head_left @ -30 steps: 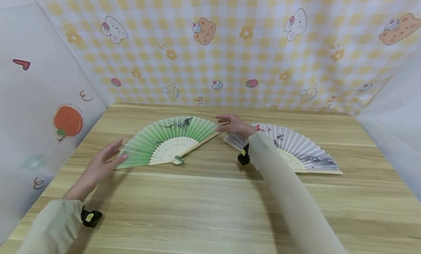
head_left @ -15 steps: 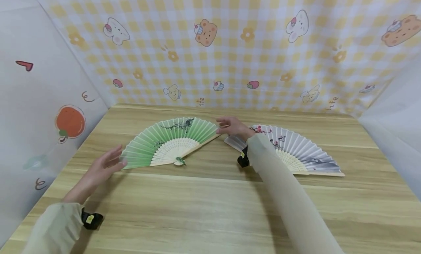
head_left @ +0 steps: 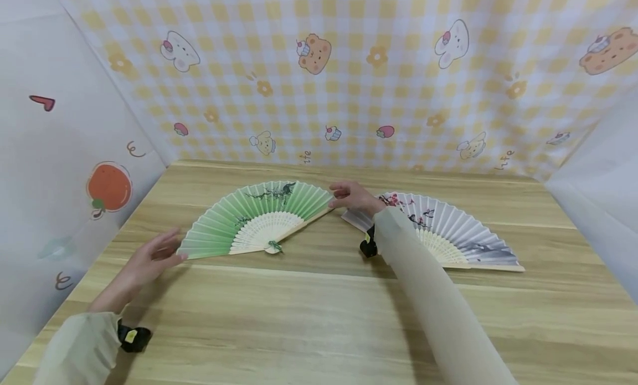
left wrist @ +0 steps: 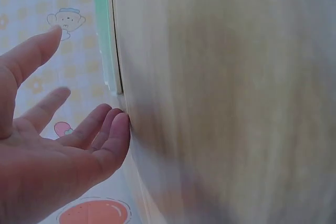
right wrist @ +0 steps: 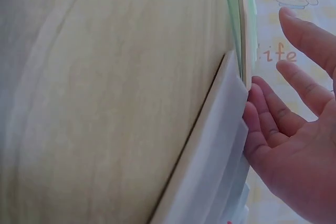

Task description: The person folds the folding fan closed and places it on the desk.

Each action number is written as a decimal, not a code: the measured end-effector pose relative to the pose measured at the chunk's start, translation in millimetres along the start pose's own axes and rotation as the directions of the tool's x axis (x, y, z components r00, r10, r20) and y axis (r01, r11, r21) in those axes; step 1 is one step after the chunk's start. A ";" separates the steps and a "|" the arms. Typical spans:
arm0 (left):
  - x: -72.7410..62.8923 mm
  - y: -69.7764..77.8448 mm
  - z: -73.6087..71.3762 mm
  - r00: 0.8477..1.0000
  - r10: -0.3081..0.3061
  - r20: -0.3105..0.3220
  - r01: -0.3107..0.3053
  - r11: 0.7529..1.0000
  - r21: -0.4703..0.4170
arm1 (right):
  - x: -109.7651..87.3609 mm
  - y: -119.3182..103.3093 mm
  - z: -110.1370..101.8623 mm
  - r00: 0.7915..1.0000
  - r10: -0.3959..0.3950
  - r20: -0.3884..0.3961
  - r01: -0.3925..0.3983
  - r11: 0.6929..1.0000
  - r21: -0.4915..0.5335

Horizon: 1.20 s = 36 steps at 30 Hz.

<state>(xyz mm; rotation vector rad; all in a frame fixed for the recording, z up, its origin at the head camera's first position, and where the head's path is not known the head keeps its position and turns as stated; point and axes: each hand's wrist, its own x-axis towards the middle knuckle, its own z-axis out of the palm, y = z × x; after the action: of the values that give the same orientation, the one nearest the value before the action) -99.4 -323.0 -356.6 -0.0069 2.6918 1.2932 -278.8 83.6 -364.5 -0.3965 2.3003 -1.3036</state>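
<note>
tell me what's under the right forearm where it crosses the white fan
The right sleeve covers the white fan's left ribs and pivot. Visible around it are pleats and bare table.

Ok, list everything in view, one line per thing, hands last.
Green fan: one, green leaf with dark ink painting and pale ribs, spread open flat on the table, left of centre.
White fan: one, white-grey leaf with red blossoms and dark ink, spread open flat, right of centre, partly behind the right sleeve.
Table: one, light wood grain, under both fans.
Backdrop: one, yellow-and-white check with cartoon animals, behind the table.
Side panels: two, pale, left one with an orange sticker.
Wrist cameras: two, black, one on each wrist.
Left hand: one, fingers straight, at the green fan's left edge.
Right hand: one, fingers relaxed, at the green fan's right edge.
</note>
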 end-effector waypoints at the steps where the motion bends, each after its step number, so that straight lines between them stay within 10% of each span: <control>1: -0.4 0.2 -0.3 1.000 -0.008 0.002 0.008 1.000 0.001 | 0.7 0.4 -0.3 1.000 0.004 -0.001 -0.004 1.000 -0.004; 12: 0.7 -3.7 -5.4 0.999 -0.040 0.007 0.040 0.998 0.041 | 5.4 0.8 0.4 0.998 -0.059 0.026 0.062 0.988 -0.142; 36: 6.7 -11.1 -4.3 0.992 -0.126 0.020 0.125 0.992 0.035 | 10.6 -3.7 9.4 1.000 -0.012 0.001 0.012 0.996 -0.094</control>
<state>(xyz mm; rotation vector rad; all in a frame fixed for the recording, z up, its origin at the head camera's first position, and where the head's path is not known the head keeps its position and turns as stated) -105.8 -332.9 -363.6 -0.1547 2.6463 1.2047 -282.8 70.0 -368.2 -0.4419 2.3684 -1.2039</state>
